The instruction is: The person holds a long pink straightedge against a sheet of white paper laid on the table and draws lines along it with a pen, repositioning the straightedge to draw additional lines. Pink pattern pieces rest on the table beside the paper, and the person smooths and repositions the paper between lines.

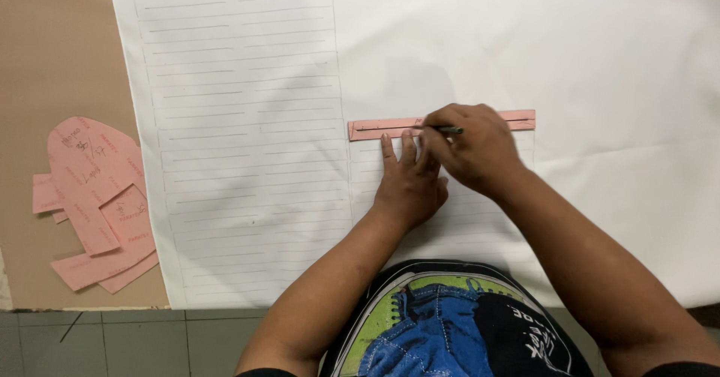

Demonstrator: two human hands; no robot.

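Fingers [409, 146] pressed flat, together, on pink template strip [375, 129].
Right hand [472, 148] pinching pen [442, 129], tip on strip, over white sheet [600, 62].

A white sheet [525, 39] is lying across the brown table [52, 54], its left part ruled with rows of drawn lines. A narrow pink strip template [375, 129] is lying flat on the sheet. The left hand [407, 184] is pressing down just below the strip, fingertips touching its lower edge. The right hand [471, 146] is gripping a dark pen [442, 129], its tip resting on the strip. Pink cut pattern pieces [94, 197] are lying stacked on the table, well apart at left.
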